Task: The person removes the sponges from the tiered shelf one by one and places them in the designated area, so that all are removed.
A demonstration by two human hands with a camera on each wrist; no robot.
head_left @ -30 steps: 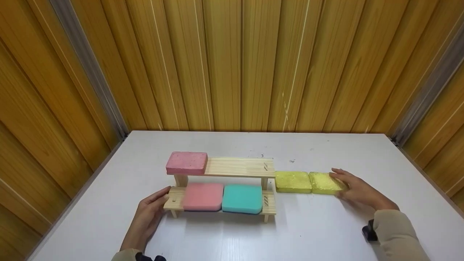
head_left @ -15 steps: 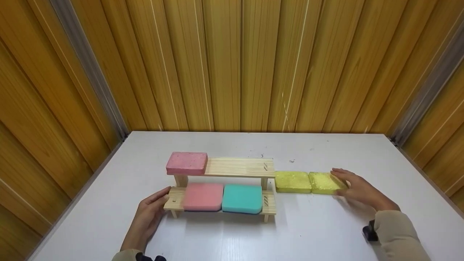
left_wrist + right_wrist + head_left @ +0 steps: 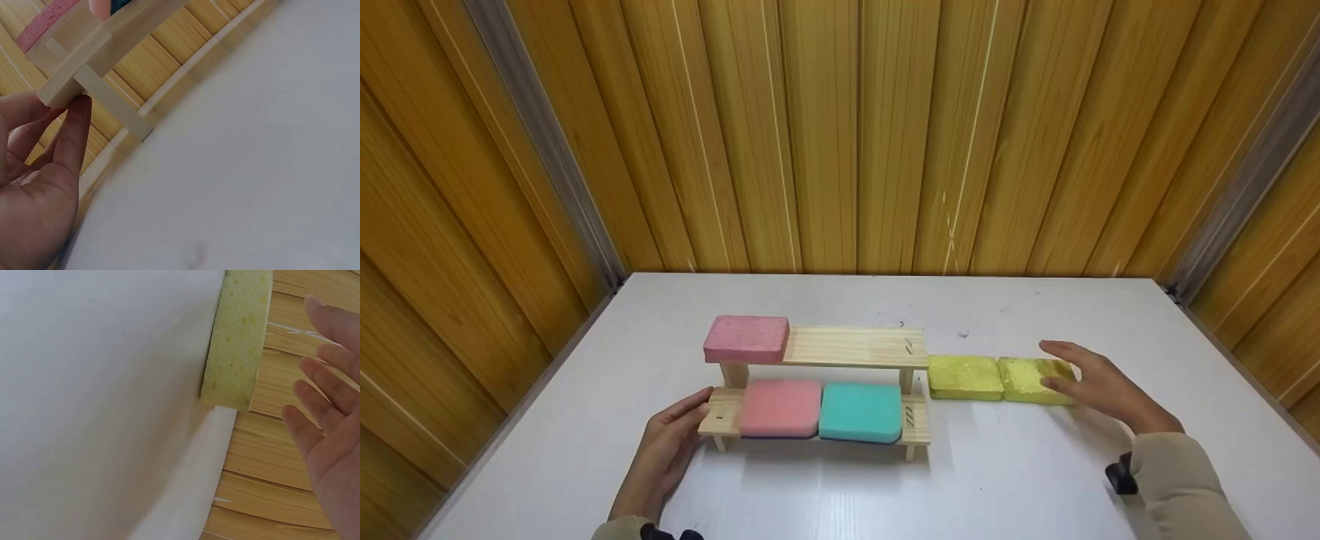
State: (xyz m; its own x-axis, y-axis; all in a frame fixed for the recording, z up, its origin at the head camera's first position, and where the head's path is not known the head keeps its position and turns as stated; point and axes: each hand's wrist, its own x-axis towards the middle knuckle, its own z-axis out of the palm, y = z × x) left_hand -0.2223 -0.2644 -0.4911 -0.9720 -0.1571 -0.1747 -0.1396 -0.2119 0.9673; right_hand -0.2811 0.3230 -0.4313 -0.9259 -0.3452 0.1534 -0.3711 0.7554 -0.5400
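A two-tier wooden rack (image 3: 855, 346) stands on the table. My left hand (image 3: 666, 442) pinches the left end of its lower shelf; in the left wrist view, the fingertips (image 3: 80, 104) meet the shelf's underside. A pink sponge (image 3: 780, 407) and a turquoise sponge (image 3: 861, 412) lie side by side on the lower tier. On the upper tier's left end sits a darker pink sponge (image 3: 746, 337). Two yellow sponges lie end to end right of the rack, a nearer one (image 3: 966, 377) and an outer one (image 3: 1024, 371). My right hand (image 3: 1099, 384) hovers over the outer one, fingers spread, holding nothing.
The white table (image 3: 840, 495) reaches back to a wood-patterned panel wall (image 3: 825, 150). More panels close in the left and right sides. Small dark marks (image 3: 964, 334) dot the tabletop behind the yellow sponges.
My right hand has let go of the outer yellow sponge and lifted slightly, its fingers spreading. The left hand, rack and sponges stay where they were.
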